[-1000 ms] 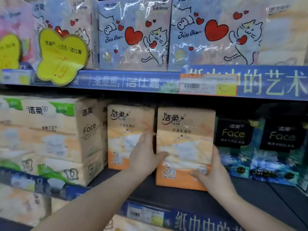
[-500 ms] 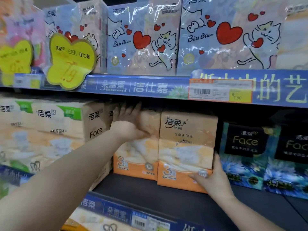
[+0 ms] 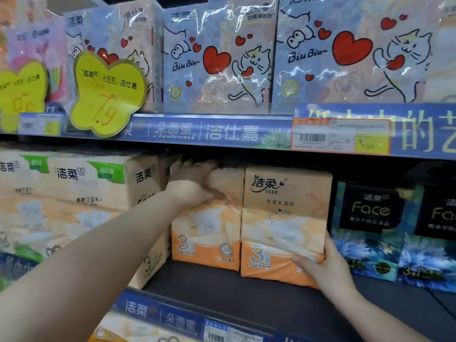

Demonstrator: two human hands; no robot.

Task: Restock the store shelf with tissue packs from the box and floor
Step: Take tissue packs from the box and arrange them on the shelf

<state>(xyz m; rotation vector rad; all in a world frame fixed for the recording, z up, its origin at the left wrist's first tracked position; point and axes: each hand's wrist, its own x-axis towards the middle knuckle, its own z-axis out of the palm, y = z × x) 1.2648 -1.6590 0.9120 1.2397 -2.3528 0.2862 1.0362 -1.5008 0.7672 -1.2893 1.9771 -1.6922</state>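
**Two orange packs, one hand on each**

The left pack (image 3: 207, 230) and right pack (image 3: 283, 218) stand upright and touching, set back from the shelf's (image 3: 246, 287) front edge. The left hand (image 3: 195, 178) lies straight-fingered over the left pack's top, pointing rearward. The right hand (image 3: 328, 265) clasps the right pack's lower right corner.

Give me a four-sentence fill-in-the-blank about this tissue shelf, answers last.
The right hand grips the right orange tissue pack at its lower ____ corner. The left hand presses the other orange pack near its ____. The fully visible yellow butterfly sign reads ____. The cat-print packs show red ____.
Answers: right; top; 7.9; hearts.
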